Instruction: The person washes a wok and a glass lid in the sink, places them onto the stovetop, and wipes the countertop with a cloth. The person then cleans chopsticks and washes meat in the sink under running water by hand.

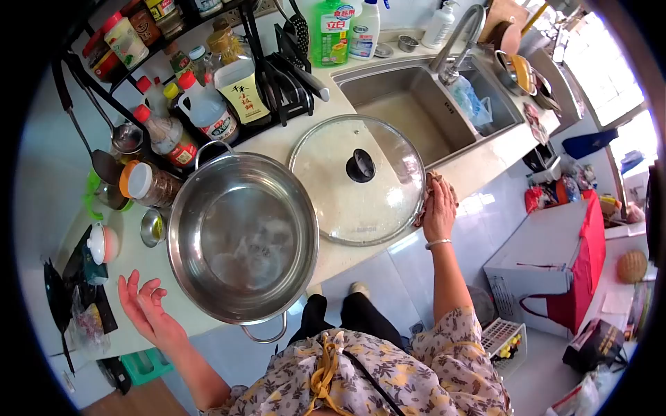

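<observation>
A large steel pot (243, 236) with two loop handles stands uncovered on the counter, with a cloudy whitish patch at its bottom. To its right, a round glass lid (326, 201) with a black knob lies on the counter and partly over the sink's edge. My right hand (440, 210) presses a brown cloth (449, 188) at the lid's right rim. Left of and below the pot, my left hand (154, 308) is raised with its fingers apart and holds nothing.
A double sink (402, 97) with a faucet (461, 41) lies behind the lid. Bottles (208, 114) and a knife holder (288, 83) stand behind the pot. A small metal bowl (152, 227) and a jar (152, 186) are left of it. A white box (534, 253) stands right.
</observation>
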